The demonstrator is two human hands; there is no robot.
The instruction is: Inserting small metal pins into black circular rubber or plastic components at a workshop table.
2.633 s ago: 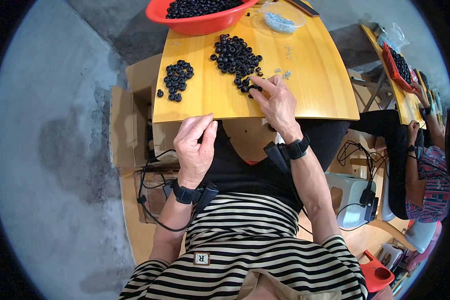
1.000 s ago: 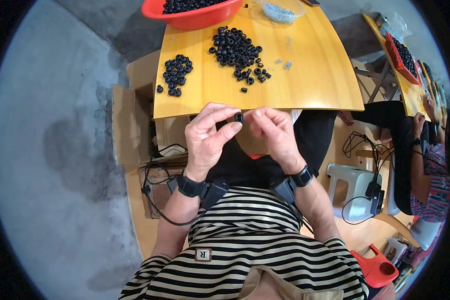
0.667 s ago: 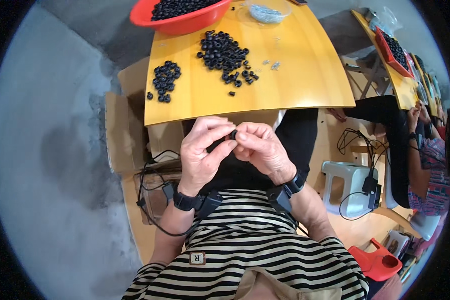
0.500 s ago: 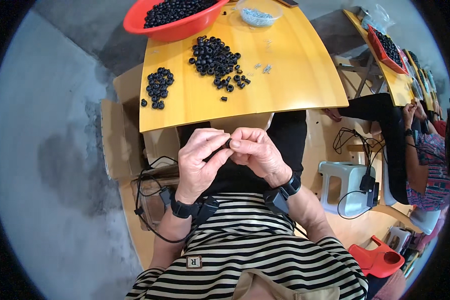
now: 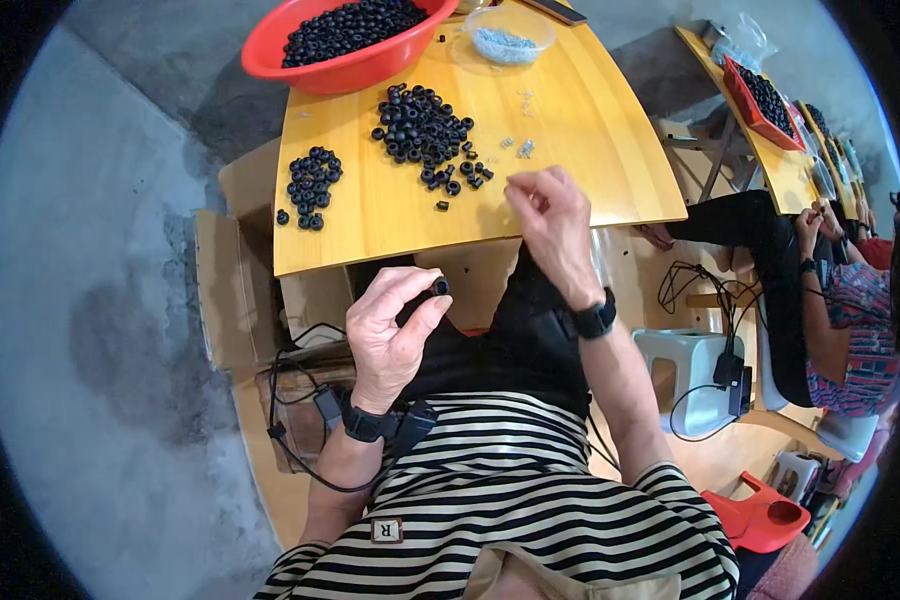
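1. Head view, looking down: person in striped top sits at a yellow wooden table (image 5: 570, 150); forearms enter from below, a black band on each wrist.
2. Left hand (image 5: 390, 335) held over the lap, below the table edge; thumb and forefinger pinch a small black ring (image 5: 440, 287) at its rim, other fingers curled loosely.
3. Right hand (image 5: 550, 225) raised at the table's near edge; fingertips drawn narrow together; can't tell if anything tiny is held.
4. On table: big pile of black rings (image 5: 420, 125) centre; smaller pile (image 5: 310, 185) to the left; few tiny metal bits (image 5: 520, 148) just right of the big pile.
5. Far edge: red bowl (image 5: 270, 60) full of rings; clear dish (image 5: 510, 30) w/ pale bits.
6. Ring looks light, rubbery, slightly squashy; prob. easy to drop; best gripped across outer rim w/ two fingertips.
7. Another person sits at right by a second table.
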